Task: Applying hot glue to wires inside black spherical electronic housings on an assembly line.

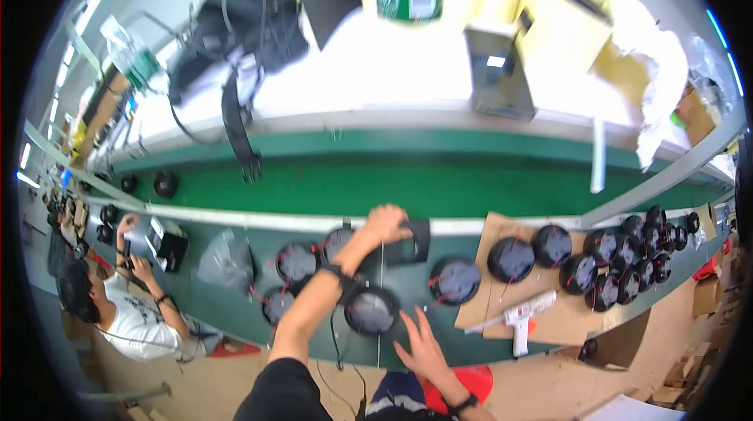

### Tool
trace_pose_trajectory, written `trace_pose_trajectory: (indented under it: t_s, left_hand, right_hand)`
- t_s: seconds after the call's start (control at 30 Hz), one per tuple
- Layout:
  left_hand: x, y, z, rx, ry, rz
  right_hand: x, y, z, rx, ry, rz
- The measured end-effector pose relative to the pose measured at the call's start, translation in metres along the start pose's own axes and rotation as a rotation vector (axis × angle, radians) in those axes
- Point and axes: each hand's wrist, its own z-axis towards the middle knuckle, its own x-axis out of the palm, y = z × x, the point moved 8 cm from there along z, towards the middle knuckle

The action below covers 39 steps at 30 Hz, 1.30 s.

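My left hand (384, 225) reaches across to the far side of the bench, its fingers curled at the left end of a black piece with a squarish outline (411, 244). Blur hides the exact grip. Directly in front of me lies a round black motor-like unit (371, 311) with a grey centre. Just right of that unit, my right hand (423, 349) has its fingers spread and holds nothing. Similar round units with red wires lie close by: one (296, 262) is left of my left forearm, another (455, 280) further right.
A white glue gun (519, 317) rests on a cardboard sheet (482, 307) at right, near several more round units (602, 247). A clear plastic bag (226, 259) lies left. Another person (133, 303) works at far left. A shelf (353, 91) above carries a black bag (243, 29).
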Motion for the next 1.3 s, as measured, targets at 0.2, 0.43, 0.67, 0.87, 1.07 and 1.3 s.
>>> trace_pose_trajectory:
  t_s: [0.2, 0.43, 0.67, 0.87, 1.07, 1.3]
  left_hand:
    - [-0.217, -0.155, -0.179, 0.589, -0.651, -0.091]
    - [-0.375, -0.147, -0.32, 0.244, -1.693, 0.704]
    - [-0.463, -0.078, -0.258, 0.127, -1.7, 0.802]
    - [-0.453, -0.054, -0.204, 0.159, -1.22, 0.515]
    - [-0.213, 0.074, -0.388, -0.368, -1.26, 0.255]
    - [0.144, 0.197, -0.504, -1.163, -0.53, -1.028]
  right_hand:
    - [-0.071, -0.061, -0.101, 0.327, -0.147, 0.129]
    - [-0.085, -0.087, -0.176, 0.428, -0.269, 0.247]
    - [-0.099, -0.122, -0.182, 0.349, -0.392, 0.271]
    - [-0.104, -0.1, -0.165, 0.292, -0.308, 0.198]
    - [-0.051, -0.127, -0.169, 0.444, -0.111, 0.455]
    - [0.009, -0.154, -0.152, 0.406, 0.285, 0.35]
